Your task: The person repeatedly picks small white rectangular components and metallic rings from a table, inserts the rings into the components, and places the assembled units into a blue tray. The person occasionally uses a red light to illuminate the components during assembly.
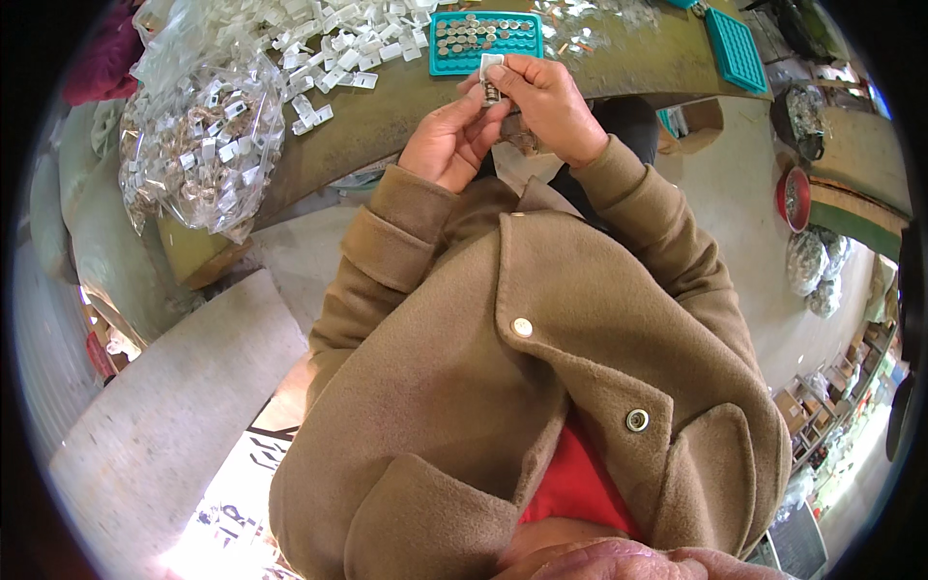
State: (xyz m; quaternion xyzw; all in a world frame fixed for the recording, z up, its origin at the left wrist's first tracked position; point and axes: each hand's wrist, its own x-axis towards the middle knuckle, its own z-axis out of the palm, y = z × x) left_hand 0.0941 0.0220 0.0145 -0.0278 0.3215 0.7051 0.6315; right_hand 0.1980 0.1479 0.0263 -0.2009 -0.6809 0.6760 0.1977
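Above the near edge of the table, my two hands meet around a small white plastic housing (491,61) with coppery, ring-like metal bits inside it. My left hand (445,143) pinches its lower left side between thumb and fingers. From the other side, my right hand (556,104) grips it with the thumb laid over its front. Just beyond them lies a teal ridged tray (438,64) holding rows of small round metal pieces. A loose pile of similar white plastic housings (348,58) spreads to the left of the tray.
A clear plastic bag (208,145) full of white and brownish small parts sits at the table's left. Another teal tray (737,50) lies at the right end. A purple sleeve (97,48) shows far left. A red bowl (794,199) stands off to the right.
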